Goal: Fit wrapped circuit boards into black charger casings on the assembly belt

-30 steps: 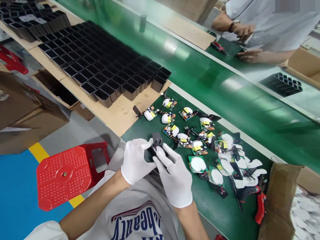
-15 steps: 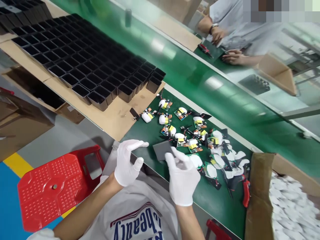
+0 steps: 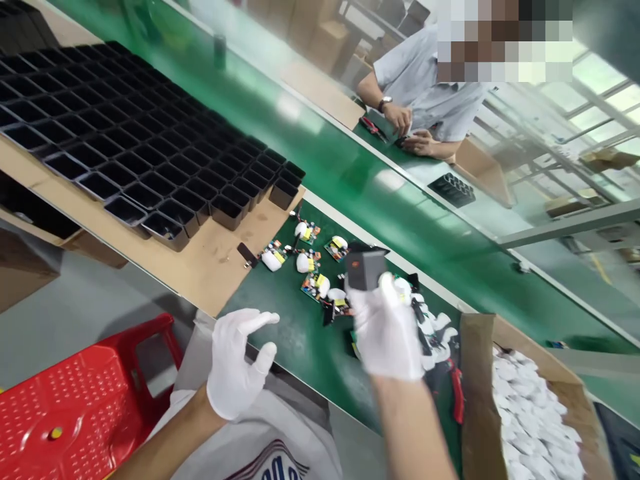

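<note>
Filling cardboard box (image 3: pixel 560 387): white pads (image 3: pixel 530 413)

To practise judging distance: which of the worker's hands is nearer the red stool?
Left. The left hand hangs open just right of the red stool; the right hand holds a black housing farther away over the green mat.
</note>
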{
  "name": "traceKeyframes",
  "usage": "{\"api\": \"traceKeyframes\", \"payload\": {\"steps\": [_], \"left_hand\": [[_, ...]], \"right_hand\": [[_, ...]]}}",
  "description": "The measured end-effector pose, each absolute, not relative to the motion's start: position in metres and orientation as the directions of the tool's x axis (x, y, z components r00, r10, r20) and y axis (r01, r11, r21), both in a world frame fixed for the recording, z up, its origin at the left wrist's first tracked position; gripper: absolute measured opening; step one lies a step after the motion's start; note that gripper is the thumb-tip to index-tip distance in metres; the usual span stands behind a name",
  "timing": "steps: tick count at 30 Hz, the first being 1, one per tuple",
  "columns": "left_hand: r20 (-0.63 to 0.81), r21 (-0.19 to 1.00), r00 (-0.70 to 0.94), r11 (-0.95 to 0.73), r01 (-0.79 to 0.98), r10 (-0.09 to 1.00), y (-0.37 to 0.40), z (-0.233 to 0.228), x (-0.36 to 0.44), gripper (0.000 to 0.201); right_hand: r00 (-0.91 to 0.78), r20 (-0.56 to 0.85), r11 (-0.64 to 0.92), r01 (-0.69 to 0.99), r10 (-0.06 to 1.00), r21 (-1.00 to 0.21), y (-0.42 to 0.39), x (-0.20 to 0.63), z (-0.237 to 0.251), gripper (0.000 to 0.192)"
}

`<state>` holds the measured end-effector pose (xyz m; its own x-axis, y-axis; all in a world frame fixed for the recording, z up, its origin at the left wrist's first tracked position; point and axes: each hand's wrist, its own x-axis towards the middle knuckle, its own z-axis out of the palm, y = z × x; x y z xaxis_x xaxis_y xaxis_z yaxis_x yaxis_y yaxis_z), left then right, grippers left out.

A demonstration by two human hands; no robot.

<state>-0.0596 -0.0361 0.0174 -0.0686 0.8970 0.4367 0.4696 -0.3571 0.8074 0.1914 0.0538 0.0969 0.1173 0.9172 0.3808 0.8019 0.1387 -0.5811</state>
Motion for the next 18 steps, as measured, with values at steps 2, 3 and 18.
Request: {"api": "traceKeyframes", "payload": {"steps": [2, 3, 18], "left_hand": [[0.434, 0.795, -0.068, -0.347, 0.498, 0.898, -0.034, 0.019, -0.057, 0.027], [0.436, 0.788, -0.072, -0.341, 0.513, 0.897, -0.033, 0.019, -0.056, 0.026], [0.447, 0.775, -0.161, -0.291, 0.562, 0.88, -0.014, 0.042, -0.062, 0.022]], "right_hand": [[0.243, 0.421, 0.058, 0.809, 0.874, -0.585, 0.117, 0.22, 0.114, 0.029], [0.284, 0.427, 0.022, 0.812, 0.859, -0.583, 0.15, 0.233, 0.122, 0.025], [-0.403, 0.274, 0.438, 0.896, 0.874, -0.079, 0.249, 0.103, 0.121, 0.01]]}}
